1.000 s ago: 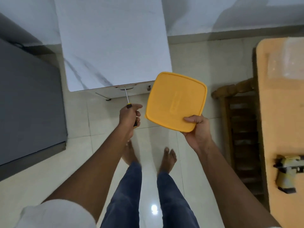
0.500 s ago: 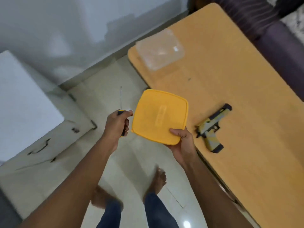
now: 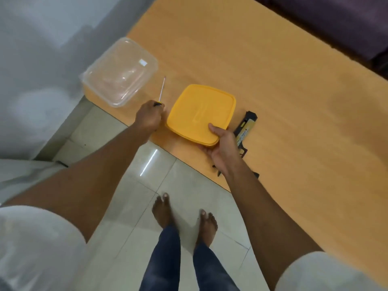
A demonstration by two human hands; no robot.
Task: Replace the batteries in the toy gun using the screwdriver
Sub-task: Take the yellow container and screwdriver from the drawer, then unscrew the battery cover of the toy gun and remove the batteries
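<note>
1. Screwdriver sat in the left hand, fingers clenched round its handle, thin shaft pointing away over the worktop.
2. The right hand held the near edge of a yellow lid, thumb on top, low over the worktop's near edge; whether the lid touched the wood could not be told.
3. The toy gun lay on the worktop just right of the lid, partly hidden behind the right wrist, untouched.
4. The step seemed to be setting things down before opening the gun. It would go best if the lid were laid flat, clear of the gun and fully on the wood, since the edge was close and it could slip to the floor.
5. Freeing the right hand would let it steady the gun while the screwdriver found the cover screw, not visible here.
6. A clear tub stood at the far left corner; it looked empty, though glare made that uncertain. No batteries showed.
</note>
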